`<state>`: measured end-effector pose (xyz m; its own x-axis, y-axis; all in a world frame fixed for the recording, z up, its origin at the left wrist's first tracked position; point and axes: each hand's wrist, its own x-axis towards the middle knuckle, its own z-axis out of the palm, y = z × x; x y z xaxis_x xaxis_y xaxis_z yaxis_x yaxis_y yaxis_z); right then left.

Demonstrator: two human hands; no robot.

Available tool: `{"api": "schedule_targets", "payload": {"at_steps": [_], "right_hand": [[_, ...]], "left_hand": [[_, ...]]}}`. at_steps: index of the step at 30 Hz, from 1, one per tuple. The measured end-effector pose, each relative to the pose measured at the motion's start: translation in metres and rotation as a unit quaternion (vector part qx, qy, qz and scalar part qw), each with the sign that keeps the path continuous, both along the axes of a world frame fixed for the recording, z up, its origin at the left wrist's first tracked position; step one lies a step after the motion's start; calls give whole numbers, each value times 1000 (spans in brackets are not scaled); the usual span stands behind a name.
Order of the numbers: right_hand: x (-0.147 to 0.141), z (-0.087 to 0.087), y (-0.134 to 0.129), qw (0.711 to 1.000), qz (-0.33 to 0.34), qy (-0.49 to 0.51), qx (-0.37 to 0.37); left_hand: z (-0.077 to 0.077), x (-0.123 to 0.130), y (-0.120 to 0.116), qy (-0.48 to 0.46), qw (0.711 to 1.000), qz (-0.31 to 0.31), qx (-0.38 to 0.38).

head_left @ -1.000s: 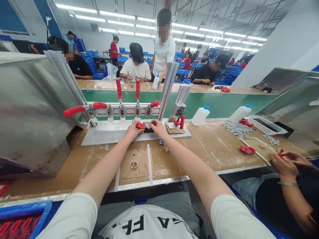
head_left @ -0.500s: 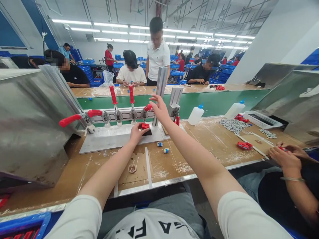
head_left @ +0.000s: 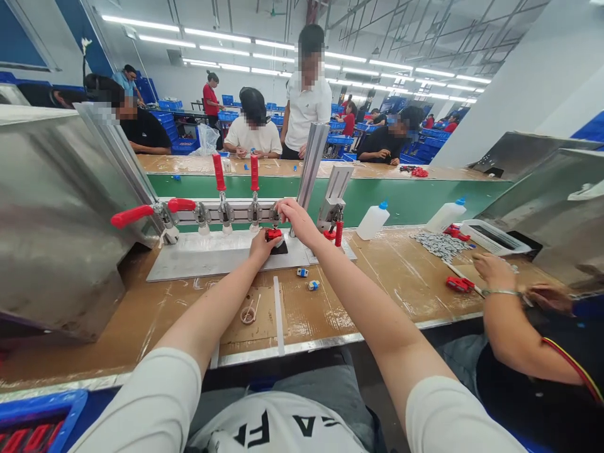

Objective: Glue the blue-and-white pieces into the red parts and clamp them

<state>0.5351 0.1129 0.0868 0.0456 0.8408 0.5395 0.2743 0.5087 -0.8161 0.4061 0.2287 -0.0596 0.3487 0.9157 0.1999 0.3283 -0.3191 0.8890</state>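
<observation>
My left hand point(head_left: 261, 245) reaches to a small red part point(head_left: 272, 234) and pinches it in place on a black block point(head_left: 282, 248), which rests on the metal jig plate point(head_left: 202, 258). My right hand point(head_left: 293, 217) is closed around the handle of the rightmost toggle clamp in the row point(head_left: 226, 212), just above and behind the red part; the handle itself is hidden under my fingers. Two other clamp handles point(head_left: 218, 171) stand upright, and two point(head_left: 129, 216) lie flat to the left.
Two small blue-white pieces point(head_left: 307, 279) and a small ring-shaped cup point(head_left: 246, 313) lie on the bench. White squeeze bottles point(head_left: 372, 221), a pile of grey parts point(head_left: 441, 245) and a red part point(head_left: 457, 284) sit right, near a co-worker's hand point(head_left: 493, 270). A metal chute point(head_left: 56, 207) stands left.
My right hand left the red part, rose open toward the rightmost clamp handle, and has now closed on it and come down. My left hand stayed on the red part.
</observation>
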Motion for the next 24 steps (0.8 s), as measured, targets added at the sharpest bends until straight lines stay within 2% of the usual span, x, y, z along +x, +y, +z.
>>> {"api": "schedule_targets", "payload": {"at_steps": [12, 19, 21, 24], "right_hand": [[2, -44, -11, 990, -6, -117, 76], [-1, -70, -14, 981, -25, -182, 60], [-5, -76, -13, 980, -56, -176, 74], [-12, -88, -11, 976, -177, -102, 76]], "left_hand": [[5, -3, -1, 26, 999, -23, 26], [2, -3, 0, 29, 999, -22, 17], [1, -2, 0, 28, 999, -24, 13], [0, -3, 0, 25, 999, -30, 9]]}}
